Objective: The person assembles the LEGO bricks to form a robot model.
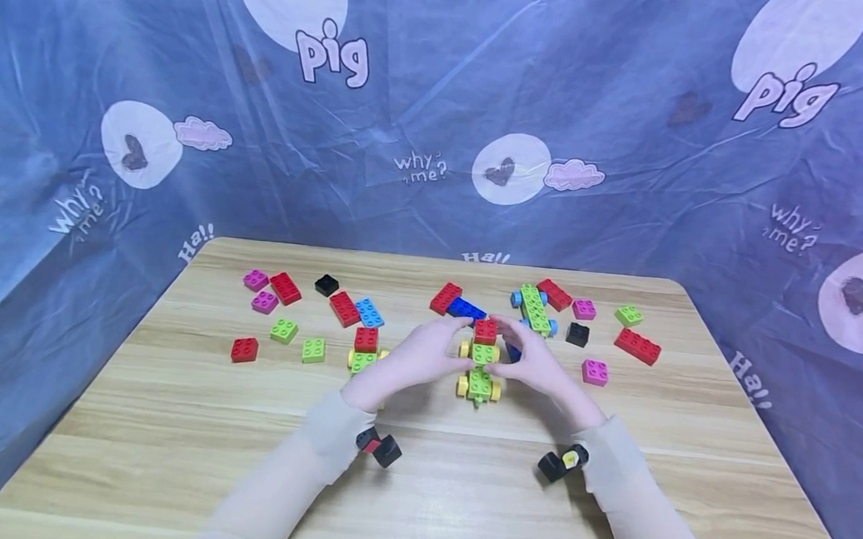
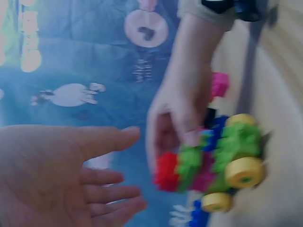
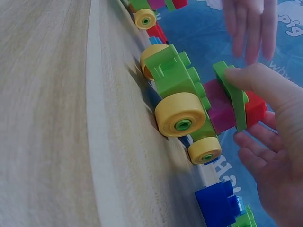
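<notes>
A toy car with a green base (image 1: 479, 383) and yellow wheels stands on the table between both hands. It carries a magenta brick (image 3: 220, 105), a thin green brick (image 3: 232, 94) and a red brick (image 3: 256, 106) on top. My right hand (image 1: 537, 365) pinches the green brick, its thumb on one side and curled fingers on the other. On the car's left, my left hand (image 1: 425, 357) is held with fingers loosely extended; the left wrist view shows its palm (image 2: 52, 175) apart from the bricks.
A second yellow-wheeled car (image 1: 363, 362) sits left, partly hidden by the left hand. Behind stands a green base with blue wheels (image 1: 536, 308). Loose bricks lie about, including red (image 1: 244, 350), lime (image 1: 313, 350), magenta (image 1: 595, 372) and black (image 1: 577, 334) ones. A patterned cloth (image 1: 444, 95) hangs behind the table.
</notes>
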### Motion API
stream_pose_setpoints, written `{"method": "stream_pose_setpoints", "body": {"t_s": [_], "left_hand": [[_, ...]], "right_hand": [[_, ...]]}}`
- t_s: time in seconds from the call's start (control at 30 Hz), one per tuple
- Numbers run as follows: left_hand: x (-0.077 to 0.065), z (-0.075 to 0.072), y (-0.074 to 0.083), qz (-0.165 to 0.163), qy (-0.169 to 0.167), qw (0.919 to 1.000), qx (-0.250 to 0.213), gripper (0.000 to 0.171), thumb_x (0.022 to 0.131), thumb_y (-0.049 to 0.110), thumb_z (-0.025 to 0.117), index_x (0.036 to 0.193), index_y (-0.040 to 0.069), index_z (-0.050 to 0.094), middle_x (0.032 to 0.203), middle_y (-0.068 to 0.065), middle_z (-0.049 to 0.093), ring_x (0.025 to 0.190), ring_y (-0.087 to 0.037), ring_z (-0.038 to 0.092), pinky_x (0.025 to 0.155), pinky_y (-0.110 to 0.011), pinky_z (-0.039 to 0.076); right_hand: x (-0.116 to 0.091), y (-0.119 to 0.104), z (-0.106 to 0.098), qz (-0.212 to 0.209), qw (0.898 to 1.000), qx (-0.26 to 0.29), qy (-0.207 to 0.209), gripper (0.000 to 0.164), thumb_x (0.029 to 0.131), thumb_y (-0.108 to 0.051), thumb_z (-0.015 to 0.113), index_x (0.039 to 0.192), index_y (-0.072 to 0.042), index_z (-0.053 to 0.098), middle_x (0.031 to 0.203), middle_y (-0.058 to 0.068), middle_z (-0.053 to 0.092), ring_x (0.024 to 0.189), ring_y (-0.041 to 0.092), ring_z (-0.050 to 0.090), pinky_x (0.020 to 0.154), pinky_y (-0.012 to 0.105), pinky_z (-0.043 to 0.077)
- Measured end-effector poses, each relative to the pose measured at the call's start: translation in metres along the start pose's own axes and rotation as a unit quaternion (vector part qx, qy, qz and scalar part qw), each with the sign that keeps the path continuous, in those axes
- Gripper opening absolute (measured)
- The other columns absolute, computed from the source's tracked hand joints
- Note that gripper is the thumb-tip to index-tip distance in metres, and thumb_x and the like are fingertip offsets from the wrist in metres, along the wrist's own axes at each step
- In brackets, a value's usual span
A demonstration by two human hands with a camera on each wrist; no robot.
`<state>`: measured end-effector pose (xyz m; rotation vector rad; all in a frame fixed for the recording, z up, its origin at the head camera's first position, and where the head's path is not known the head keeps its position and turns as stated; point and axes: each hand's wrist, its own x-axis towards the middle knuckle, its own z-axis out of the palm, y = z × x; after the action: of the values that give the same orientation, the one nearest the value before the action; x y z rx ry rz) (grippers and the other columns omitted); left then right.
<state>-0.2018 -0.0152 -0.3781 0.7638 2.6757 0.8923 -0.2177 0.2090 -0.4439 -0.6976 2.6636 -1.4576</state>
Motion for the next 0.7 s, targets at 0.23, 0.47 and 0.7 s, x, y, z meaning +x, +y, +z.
{"method": "stream_pose_setpoints", "body": {"t_s": [0.23, 0.47, 0.7], "left_hand": [[-0.022, -0.040, -0.007, 0.028, -0.005, 0.9993, 0.022, 0.061, 0.091, 0.033, 0.066, 0.143, 0.010, 0.046, 0.140, -0.008, 0.054, 0.129, -0.026, 0.050, 0.106, -0.042, 0.043], [-0.033, -0.073, -0.038, 0.064, 0.016, 0.9971, 0.038, 0.053, 0.091, 0.029, 0.066, 0.138, 0.008, 0.052, 0.135, -0.010, 0.058, 0.125, -0.027, 0.054, 0.104, -0.044, 0.044], [-0.041, -0.100, -0.070, 0.045, 0.039, 0.9979, 0.027, 0.044, 0.090, 0.020, 0.067, 0.130, 0.002, 0.058, 0.127, -0.014, 0.063, 0.118, -0.029, 0.058, 0.097, -0.045, 0.049]], "right_hand": [[-0.002, 0.000, 0.000, 0.007, 1.000, 0.011, 0.003, 0.081, 0.074, -0.009, 0.081, 0.143, 0.001, 0.038, 0.141, 0.025, 0.046, 0.130, 0.041, 0.044, 0.111, 0.052, 0.032], [-0.002, 0.001, 0.000, 0.001, 1.000, 0.014, 0.007, 0.081, 0.073, -0.007, 0.080, 0.142, 0.002, 0.039, 0.141, 0.025, 0.047, 0.129, 0.041, 0.046, 0.111, 0.051, 0.032], [-0.003, 0.002, 0.001, -0.006, 1.000, 0.013, 0.011, 0.080, 0.074, -0.008, 0.080, 0.142, 0.003, 0.039, 0.143, 0.025, 0.044, 0.129, 0.042, 0.044, 0.110, 0.053, 0.031]]}}
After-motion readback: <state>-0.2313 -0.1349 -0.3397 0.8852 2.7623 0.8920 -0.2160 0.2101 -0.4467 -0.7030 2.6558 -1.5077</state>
